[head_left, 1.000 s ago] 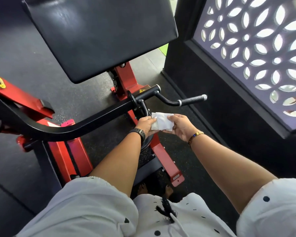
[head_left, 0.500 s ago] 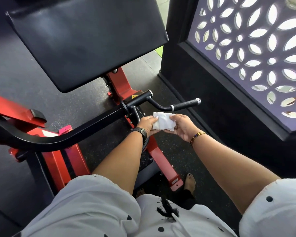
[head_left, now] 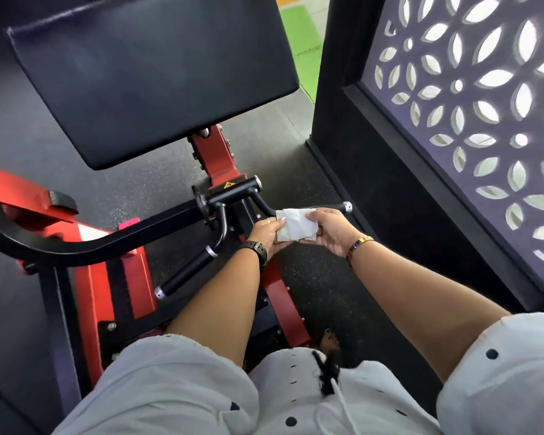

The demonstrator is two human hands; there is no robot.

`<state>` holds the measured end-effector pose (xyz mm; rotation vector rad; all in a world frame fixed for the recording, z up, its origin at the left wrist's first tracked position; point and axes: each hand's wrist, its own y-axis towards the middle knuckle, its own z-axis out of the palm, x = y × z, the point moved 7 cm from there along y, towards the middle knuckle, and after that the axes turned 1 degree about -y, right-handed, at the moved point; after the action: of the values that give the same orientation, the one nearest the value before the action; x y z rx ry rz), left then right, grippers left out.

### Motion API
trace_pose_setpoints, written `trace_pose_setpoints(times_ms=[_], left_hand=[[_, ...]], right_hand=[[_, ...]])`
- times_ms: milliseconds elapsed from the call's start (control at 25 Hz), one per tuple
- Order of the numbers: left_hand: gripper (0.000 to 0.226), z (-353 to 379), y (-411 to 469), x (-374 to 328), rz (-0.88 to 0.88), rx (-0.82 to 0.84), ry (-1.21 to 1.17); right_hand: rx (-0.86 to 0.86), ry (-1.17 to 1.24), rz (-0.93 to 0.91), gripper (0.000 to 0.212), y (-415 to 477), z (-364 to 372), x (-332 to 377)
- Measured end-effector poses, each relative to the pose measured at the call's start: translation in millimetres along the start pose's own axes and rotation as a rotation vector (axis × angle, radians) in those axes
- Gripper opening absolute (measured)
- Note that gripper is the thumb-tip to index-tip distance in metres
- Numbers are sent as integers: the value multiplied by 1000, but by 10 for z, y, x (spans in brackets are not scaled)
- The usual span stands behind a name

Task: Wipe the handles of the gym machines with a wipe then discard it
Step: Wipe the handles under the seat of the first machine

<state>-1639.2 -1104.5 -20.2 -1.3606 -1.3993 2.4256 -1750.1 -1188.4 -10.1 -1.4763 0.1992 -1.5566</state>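
Both my hands (head_left: 299,229) pinching wipe (head_left: 296,225); handle grip (head_left: 333,207) just beyond right hand, long axis running sideways.

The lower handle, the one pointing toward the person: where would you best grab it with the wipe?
Wrap the wipe round the black grip of the lower handle, between its two silver rings, coming from above. It slants free over the floor, so hands can close around it.

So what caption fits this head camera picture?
Both hands hold a folded white wipe against the black gym machine handle.
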Motion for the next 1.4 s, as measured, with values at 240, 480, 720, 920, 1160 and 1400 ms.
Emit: trace_pose_setpoints(times_ms=[240, 480, 720, 920, 1160, 1400], left_hand=[[11, 197, 63, 70, -11, -19, -16], [10, 133, 188, 19, -22, 10, 26], [17, 90, 249, -89, -20, 64, 68], [26, 104, 420, -199, -44, 78, 87], [37, -100, 714, -513, 322, -299, 513], [62, 228, 988, -296, 429, 85, 1476]], right_hand=[[3, -5, 44, 11, -13, -218, 64], [69, -59, 18, 19, -56, -74, 44], [1, -103, -14, 22, 27, 8, 87], [-15, -50, 8, 17, 202, 21, 207], [-525, -673, -350, 12, 428, -411, 642], [-296, -1385, -491, 15, 741, -270, 555]])
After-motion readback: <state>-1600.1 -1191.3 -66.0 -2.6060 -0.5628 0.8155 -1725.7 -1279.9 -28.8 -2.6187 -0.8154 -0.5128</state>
